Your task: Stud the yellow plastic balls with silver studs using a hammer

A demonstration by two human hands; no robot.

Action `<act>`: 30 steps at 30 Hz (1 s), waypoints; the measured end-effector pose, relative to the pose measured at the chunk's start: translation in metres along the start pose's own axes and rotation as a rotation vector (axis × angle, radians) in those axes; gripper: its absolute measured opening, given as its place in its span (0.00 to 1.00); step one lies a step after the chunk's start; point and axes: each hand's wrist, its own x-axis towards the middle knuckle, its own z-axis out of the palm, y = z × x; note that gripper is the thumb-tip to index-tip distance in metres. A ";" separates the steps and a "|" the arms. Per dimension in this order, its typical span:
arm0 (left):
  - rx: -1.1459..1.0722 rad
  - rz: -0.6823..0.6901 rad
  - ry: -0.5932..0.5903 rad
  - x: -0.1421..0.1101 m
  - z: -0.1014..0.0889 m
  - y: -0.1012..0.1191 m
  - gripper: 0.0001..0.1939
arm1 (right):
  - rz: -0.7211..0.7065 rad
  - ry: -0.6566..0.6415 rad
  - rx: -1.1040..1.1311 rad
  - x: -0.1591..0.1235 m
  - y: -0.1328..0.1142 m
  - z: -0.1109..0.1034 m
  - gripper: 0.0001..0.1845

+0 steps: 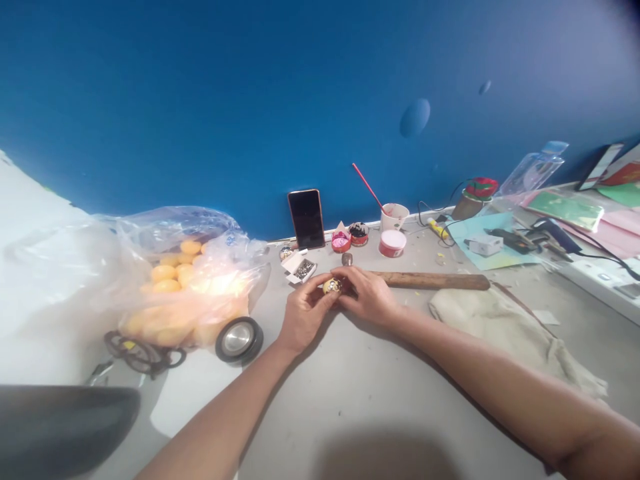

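Both my hands meet at the middle of the grey table, closed around a small yellow ball with shiny studs (332,287). My left hand (304,311) cups it from the left with thumb and fingers. My right hand (366,293) pinches at it from the right, fingers curled. Just behind them lies a small open white box of metal pins (300,269). A long wooden hammer handle (430,281) stretches right from behind my right hand.
A clear plastic bag of yellow balls (185,287) sits at the left, a round metal tin (239,339) in front of it. A phone (306,219) leans on the blue wall beside small tins and a cup (394,217). A beige cloth (500,327) lies right; papers and tools behind.
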 end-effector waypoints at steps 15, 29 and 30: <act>-0.132 -0.152 0.059 0.007 -0.005 0.002 0.18 | 0.057 -0.087 -0.263 0.003 -0.003 -0.009 0.10; -0.364 -0.255 0.082 0.008 -0.006 0.011 0.23 | 0.316 -0.158 -0.352 0.014 0.002 -0.023 0.22; -0.367 -0.264 0.074 0.008 -0.007 0.011 0.24 | 0.328 -0.165 -0.357 0.015 0.003 -0.026 0.22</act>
